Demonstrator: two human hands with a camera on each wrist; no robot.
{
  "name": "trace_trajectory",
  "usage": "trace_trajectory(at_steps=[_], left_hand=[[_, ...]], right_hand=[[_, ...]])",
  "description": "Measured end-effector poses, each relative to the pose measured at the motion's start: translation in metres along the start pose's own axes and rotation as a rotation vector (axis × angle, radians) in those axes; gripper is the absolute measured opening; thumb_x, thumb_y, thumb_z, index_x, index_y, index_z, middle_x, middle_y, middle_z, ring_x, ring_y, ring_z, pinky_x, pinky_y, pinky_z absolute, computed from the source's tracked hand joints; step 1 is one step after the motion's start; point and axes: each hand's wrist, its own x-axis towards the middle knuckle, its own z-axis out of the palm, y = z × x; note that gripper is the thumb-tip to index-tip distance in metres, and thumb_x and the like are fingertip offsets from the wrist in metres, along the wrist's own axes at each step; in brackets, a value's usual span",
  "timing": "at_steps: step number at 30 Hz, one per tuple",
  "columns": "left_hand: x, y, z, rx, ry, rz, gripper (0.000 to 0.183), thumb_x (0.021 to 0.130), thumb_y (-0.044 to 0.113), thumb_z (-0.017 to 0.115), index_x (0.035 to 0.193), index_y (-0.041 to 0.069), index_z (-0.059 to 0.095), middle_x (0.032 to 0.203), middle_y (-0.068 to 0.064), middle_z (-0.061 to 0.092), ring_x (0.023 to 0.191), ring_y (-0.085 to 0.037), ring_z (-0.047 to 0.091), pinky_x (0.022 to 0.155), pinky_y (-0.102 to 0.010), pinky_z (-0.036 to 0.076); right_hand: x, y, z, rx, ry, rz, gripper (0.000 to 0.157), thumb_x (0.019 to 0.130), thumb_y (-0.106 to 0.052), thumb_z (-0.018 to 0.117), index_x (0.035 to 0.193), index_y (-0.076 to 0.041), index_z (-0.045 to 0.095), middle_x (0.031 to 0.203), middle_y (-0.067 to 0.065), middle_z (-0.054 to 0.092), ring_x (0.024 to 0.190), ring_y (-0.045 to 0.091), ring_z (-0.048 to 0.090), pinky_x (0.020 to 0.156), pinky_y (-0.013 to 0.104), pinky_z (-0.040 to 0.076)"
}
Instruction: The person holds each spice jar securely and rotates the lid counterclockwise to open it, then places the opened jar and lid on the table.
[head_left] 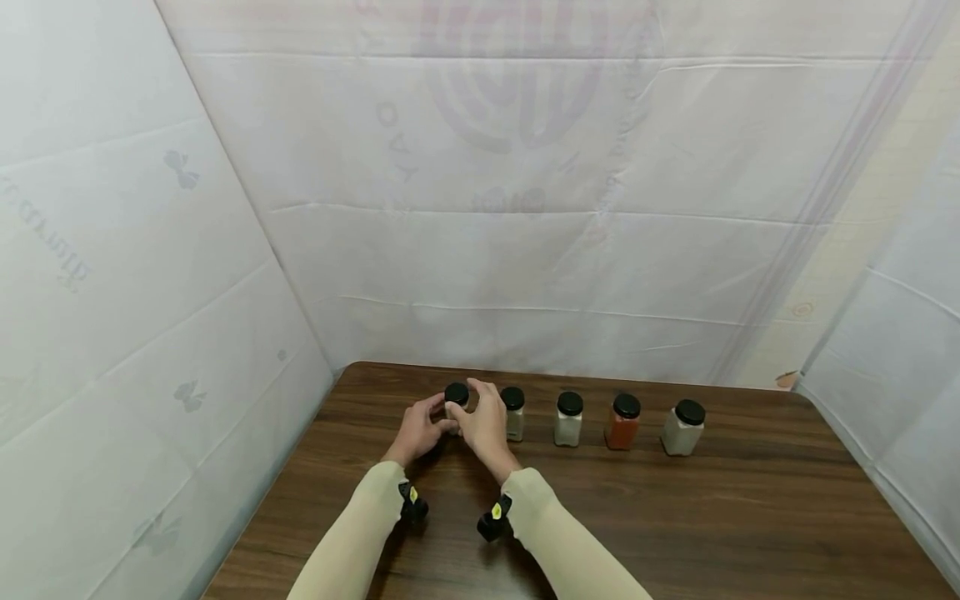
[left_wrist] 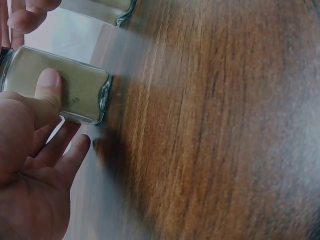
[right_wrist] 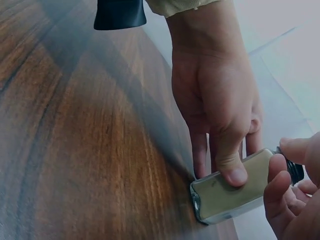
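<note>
A square glass jar of olive-green powder (left_wrist: pixel 80 90) with a black lid (head_left: pixel 456 393) stands at the left end of a row of jars. My left hand (head_left: pixel 417 429) grips its body low down, the thumb (left_wrist: pixel 49 92) lying flat along one glass side and the other fingers behind. My right hand (head_left: pixel 486 425) is at the top of the same jar, thumb and fingers curled about the black lid. In the right wrist view the jar's base (right_wrist: pixel 196 202) is close over the wooden table.
To the right stand black-lidded jars: a greenish one (head_left: pixel 514 423), a whitish one (head_left: pixel 567 428), an orange-red one (head_left: pixel 622 430) and a pale grey one (head_left: pixel 682 437). White printed sheets (head_left: pixel 525 258) hang behind and beside the brown wooden table (head_left: pixel 675 525).
</note>
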Motion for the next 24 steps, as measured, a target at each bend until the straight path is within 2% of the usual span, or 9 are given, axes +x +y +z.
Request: trace_trajectory(at_steps=[3, 7, 10, 16, 24], left_hand=[[-0.0001, 0.0005, -0.0005, 0.007, -0.003, -0.007, 0.051, 0.094, 0.008, 0.074, 0.142, -0.002, 0.058, 0.13, -0.019, 0.068, 0.124, -0.036, 0.062, 0.105, -0.054, 0.047], [-0.0008, 0.0018, -0.0007, 0.02, -0.008, -0.022, 0.055, 0.095, 0.008, 0.074, 0.144, -0.007, 0.053, 0.132, -0.023, 0.066, 0.127, -0.038, 0.06, 0.106, -0.055, 0.045], [-0.0007, 0.0014, -0.0006, 0.021, -0.009, -0.029, 0.057, 0.095, 0.008, 0.075, 0.144, -0.007, 0.053, 0.133, -0.023, 0.065, 0.127, -0.038, 0.06, 0.107, -0.055, 0.045], [0.0, 0.0001, 0.0001, 0.037, -0.007, -0.017, 0.058, 0.094, 0.01, 0.075, 0.144, -0.009, 0.052, 0.132, -0.025, 0.065, 0.127, -0.039, 0.06, 0.105, -0.055, 0.046], [0.0007, -0.0006, 0.0006, 0.009, 0.001, -0.018, 0.051, 0.094, 0.012, 0.076, 0.142, 0.004, 0.061, 0.128, -0.016, 0.07, 0.126, -0.034, 0.062, 0.106, -0.054, 0.046]], right_hand=[[-0.0011, 0.0002, 0.0031, 0.012, 0.038, 0.013, 0.054, 0.091, -0.025, 0.082, 0.138, -0.007, 0.061, 0.13, 0.013, 0.062, 0.056, 0.009, 0.055, 0.062, 0.031, 0.053], [-0.0018, 0.0004, 0.0058, 0.015, 0.064, 0.034, 0.052, 0.089, -0.026, 0.083, 0.133, -0.007, 0.063, 0.127, 0.012, 0.064, 0.051, 0.009, 0.053, 0.059, 0.029, 0.05], [-0.0013, 0.0025, 0.007, 0.024, 0.057, 0.037, 0.05, 0.089, -0.027, 0.083, 0.131, -0.006, 0.065, 0.127, 0.012, 0.064, 0.044, 0.007, 0.051, 0.054, 0.027, 0.049], [-0.0014, 0.0062, 0.0072, 0.053, 0.035, 0.025, 0.048, 0.093, -0.027, 0.08, 0.133, -0.005, 0.065, 0.13, 0.012, 0.063, 0.044, 0.006, 0.053, 0.048, 0.024, 0.048], [0.0003, 0.007, 0.006, 0.116, -0.073, 0.021, 0.039, 0.101, -0.014, 0.067, 0.14, -0.009, 0.06, 0.138, 0.009, 0.057, 0.048, 0.007, 0.058, 0.049, 0.024, 0.052]])
